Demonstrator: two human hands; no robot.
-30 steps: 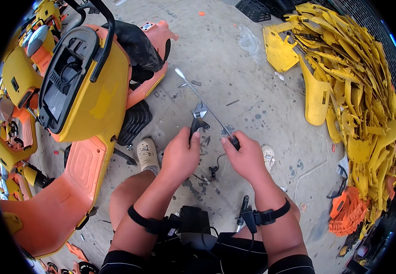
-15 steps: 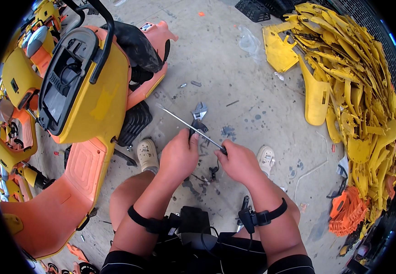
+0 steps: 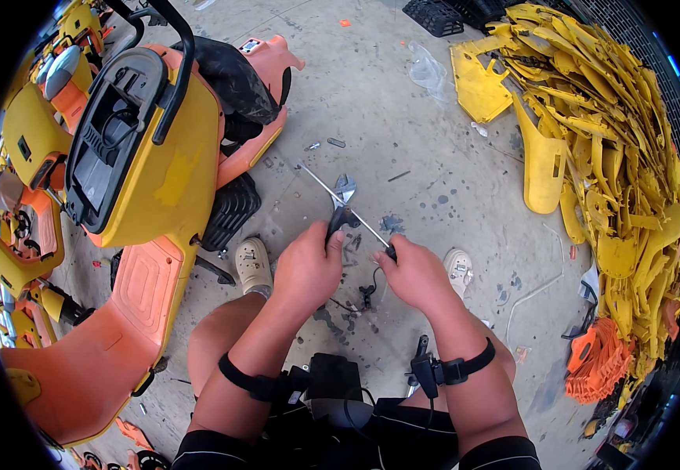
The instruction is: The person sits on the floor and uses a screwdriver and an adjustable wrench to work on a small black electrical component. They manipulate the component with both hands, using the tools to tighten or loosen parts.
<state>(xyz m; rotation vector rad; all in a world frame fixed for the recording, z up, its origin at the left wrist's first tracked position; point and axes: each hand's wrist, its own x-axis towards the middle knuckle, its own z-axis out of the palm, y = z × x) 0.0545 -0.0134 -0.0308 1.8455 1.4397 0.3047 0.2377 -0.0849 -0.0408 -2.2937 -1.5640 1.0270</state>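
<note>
The yellow-and-orange scooter (image 3: 187, 184) takes up the left side from where I stand, untouched; to the right rises a heap of yellow panels (image 3: 622, 164). Between them sits the person, both hands out over the floor. The left hand (image 3: 309, 266) is closed round the dark handle of an adjustable wrench (image 3: 343, 189), its head pointing away. The right hand (image 3: 413, 270) is clamped on the handle of a long screwdriver (image 3: 367, 228), whose shaft slants far and left across the wrench; whether the two touch, I can't tell. I'd call the step in hand tool handling, and the next move calls for a steady left grip and careful aim of that long tip. Just beyond lie small metal pieces (image 3: 336, 142) on the floor.
</note>
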